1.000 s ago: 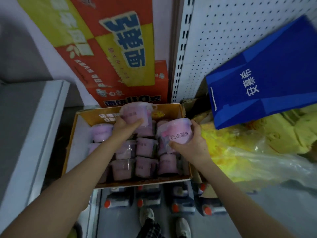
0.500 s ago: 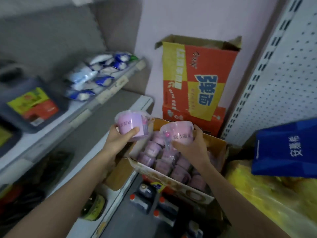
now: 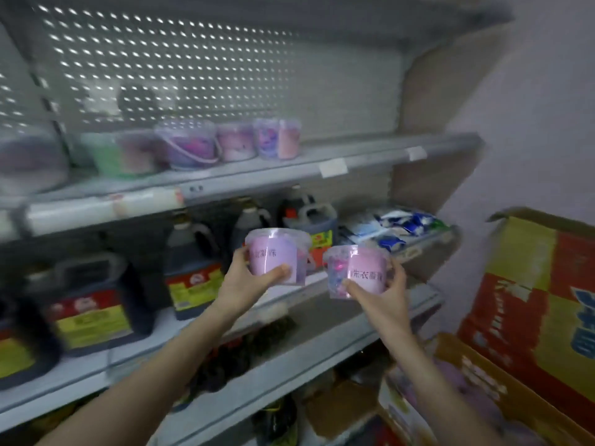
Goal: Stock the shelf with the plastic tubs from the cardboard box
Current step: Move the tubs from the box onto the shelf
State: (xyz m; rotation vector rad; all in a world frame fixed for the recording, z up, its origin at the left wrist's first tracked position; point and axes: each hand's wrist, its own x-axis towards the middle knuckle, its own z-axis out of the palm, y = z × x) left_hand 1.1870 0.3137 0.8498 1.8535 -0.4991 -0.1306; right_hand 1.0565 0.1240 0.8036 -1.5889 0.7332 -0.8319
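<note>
My left hand (image 3: pixel 244 281) grips a clear plastic tub with a pink label (image 3: pixel 276 255), held upright in front of the middle shelf. My right hand (image 3: pixel 383 294) grips a second pink-labelled tub (image 3: pixel 357 270) just to the right of it and slightly lower. Several similar tubs (image 3: pixel 231 143) stand in a row on the upper shelf (image 3: pixel 370 156), whose right part is bare. The open cardboard box (image 3: pixel 476 371) with more tubs sits at the lower right, partly cut off by the frame edge.
Dark jugs with red and yellow labels (image 3: pixel 193 268) fill the middle shelf, with blue and white packets (image 3: pixel 396 226) at its right end. A tall red and yellow carton (image 3: pixel 547 284) stands against the wall on the right. Dark goods lie on the shelf below.
My view has swung left and up from the box to the shelves. Both hands have lifted their tubs away from the box and hold them up before the shelving.
</note>
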